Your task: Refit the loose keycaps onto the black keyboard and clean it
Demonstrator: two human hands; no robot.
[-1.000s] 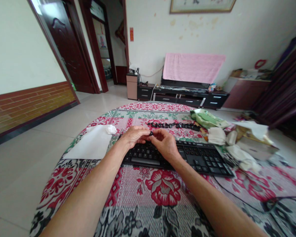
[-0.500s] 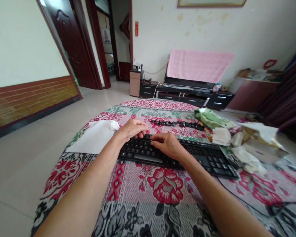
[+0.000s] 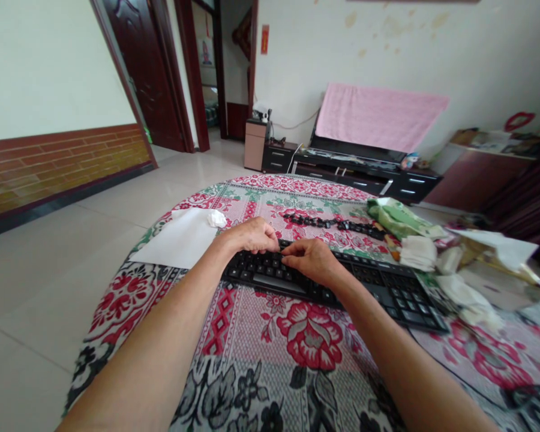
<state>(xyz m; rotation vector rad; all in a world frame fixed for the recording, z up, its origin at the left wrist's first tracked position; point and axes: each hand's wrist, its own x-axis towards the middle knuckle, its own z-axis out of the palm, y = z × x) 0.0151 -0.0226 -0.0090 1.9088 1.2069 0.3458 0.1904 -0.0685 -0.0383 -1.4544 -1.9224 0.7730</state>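
Observation:
A black keyboard [image 3: 378, 288] lies across a round table covered with a red floral cloth [image 3: 306, 336]. My left hand [image 3: 251, 235] rests at the keyboard's upper left edge, its fingers curled down onto the keys. Beside it, my right hand [image 3: 312, 261] presses bent fingers onto the key rows near the middle. The fingertips of both hands nearly meet. Whether a keycap sits under them is hidden. A row of loose black keycaps [image 3: 337, 224] lies on the cloth behind the keyboard.
A white sheet [image 3: 180, 245] with a crumpled tissue [image 3: 216, 218] lies at the table's left. Green packaging [image 3: 398, 219], white wipes [image 3: 416, 252] and crumpled papers [image 3: 499, 252] crowd the right side. A cable [image 3: 526, 399] trails near right. A TV stand is beyond.
A second ago both hands pinched a small black keycap above the keyboard. They have since dropped onto the keys and now press there. The view has shifted slightly.

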